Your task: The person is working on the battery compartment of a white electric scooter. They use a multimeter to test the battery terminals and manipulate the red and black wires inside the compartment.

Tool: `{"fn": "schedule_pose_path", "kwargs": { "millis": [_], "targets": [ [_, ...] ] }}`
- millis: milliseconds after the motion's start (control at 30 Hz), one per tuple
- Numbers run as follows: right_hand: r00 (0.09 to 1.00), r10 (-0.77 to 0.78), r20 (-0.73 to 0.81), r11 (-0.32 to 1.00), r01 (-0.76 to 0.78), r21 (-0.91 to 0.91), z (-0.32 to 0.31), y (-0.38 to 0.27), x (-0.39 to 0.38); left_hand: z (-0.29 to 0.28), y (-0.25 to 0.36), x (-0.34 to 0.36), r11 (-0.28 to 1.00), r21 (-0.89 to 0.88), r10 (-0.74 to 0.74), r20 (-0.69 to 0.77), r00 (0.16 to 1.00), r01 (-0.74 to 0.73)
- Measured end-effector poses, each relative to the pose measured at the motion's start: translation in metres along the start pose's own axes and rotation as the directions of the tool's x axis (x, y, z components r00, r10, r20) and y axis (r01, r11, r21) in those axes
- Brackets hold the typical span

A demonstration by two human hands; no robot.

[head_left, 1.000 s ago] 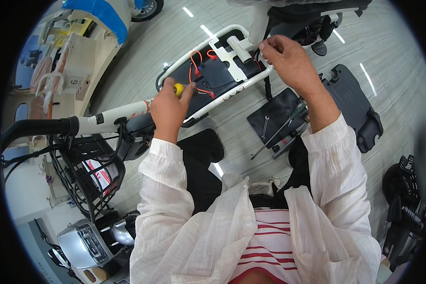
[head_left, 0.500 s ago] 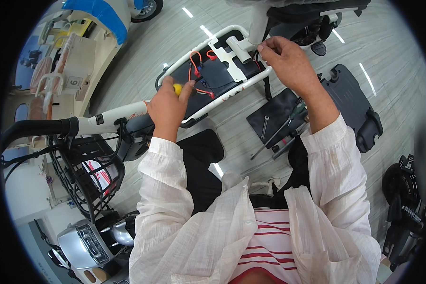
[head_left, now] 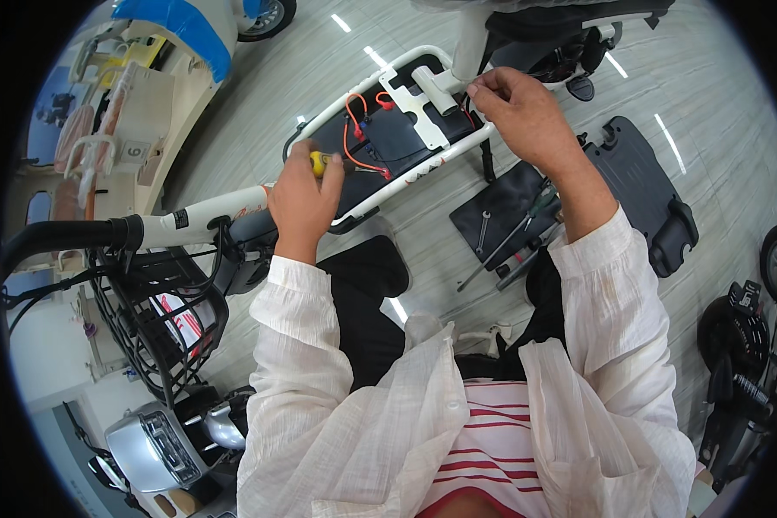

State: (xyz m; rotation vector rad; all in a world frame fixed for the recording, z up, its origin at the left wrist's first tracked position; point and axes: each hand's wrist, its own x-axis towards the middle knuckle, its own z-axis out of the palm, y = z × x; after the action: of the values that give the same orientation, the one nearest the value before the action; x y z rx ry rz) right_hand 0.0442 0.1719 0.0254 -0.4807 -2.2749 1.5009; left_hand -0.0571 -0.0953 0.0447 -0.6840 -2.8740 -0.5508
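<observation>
My left hand (head_left: 311,190) grips a yellow-handled tool (head_left: 323,164), likely a screwdriver, over the left end of a white-framed battery bay (head_left: 419,171) in a bike's deck. Red-orange wires (head_left: 356,116) with red connectors lie on the black battery (head_left: 403,136), beside a white slotted plate (head_left: 423,119). My right hand (head_left: 514,108) is pinched at the bay's right end, against the white seat tube (head_left: 470,43) and a short white pipe (head_left: 436,86); what its fingertips hold is too small to make out.
A black mat (head_left: 479,216) with wrenches and screwdrivers lies between my legs and a dark plastic panel (head_left: 639,181). Handlebar (head_left: 69,233) and basket are left, a silver scooter (head_left: 151,440) lower left, more vehicles (head_left: 177,39) upper left and right.
My left hand has shifted slightly left with the yellow tool. My right hand has moved slightly down and left at the seat tube.
</observation>
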Motion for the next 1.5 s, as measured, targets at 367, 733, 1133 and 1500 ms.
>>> {"fn": "schedule_pose_path", "kwargs": {
  "millis": [367, 733, 1133, 1500],
  "targets": [
    [0.998, -0.058, -0.04, 0.998, 0.057, -0.018, 0.005, 0.002, 0.0, 0.004, -0.005, 0.005, 0.994, 0.086, 0.061, -0.008, 0.998, -0.061],
    [0.997, -0.077, -0.025, 0.996, 0.076, -0.036, 0.006, 0.004, -0.001, 0.006, -0.005, 0.005, 0.98, 0.198, -0.028, -0.014, 0.999, 0.031],
    [0.997, -0.077, -0.032, 0.994, 0.074, -0.08, 0.002, -0.001, -0.002, 0.005, -0.005, 0.001, 0.994, 0.11, 0.027, 0.011, 1.0, -0.028],
    [1.0, 0.0, 0.011, 0.999, 0.0, -0.054, -0.008, 0.005, 0.003, 0.006, -0.001, -0.002, 0.988, -0.154, -0.012, 0.028, 1.0, 0.016]
  ]
}}
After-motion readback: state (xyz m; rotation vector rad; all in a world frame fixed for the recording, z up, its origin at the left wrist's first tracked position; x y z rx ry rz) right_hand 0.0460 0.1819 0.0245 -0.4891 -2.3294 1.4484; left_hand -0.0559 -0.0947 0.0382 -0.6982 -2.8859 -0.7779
